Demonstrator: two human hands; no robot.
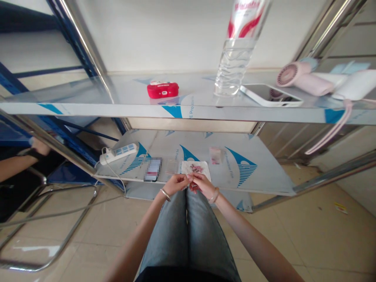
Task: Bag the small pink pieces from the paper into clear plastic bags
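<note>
My left hand (178,183) and my right hand (202,184) meet at the fingertips, just over the front edge of the lower shelf. Both are closed in a pinch; whatever sits between the fingers is too small to name. Right behind them lies a white sheet (186,167) bearing a small heap of pink and dark red bits (197,168). To its left is a clear, flat plastic piece (171,167), and farther left a phone with a blurred-out screen (152,169). A little bag with pink contents (216,156) rests to the right of the sheet.
A white power strip (119,152) with a cord is on the lower shelf's left. The upper shelf (117,109) overhangs at the back, carrying a red case (163,90), a water bottle (235,58), a white phone (270,95) and a pink handheld fan (305,78). Another person's arm (17,164) shows at left.
</note>
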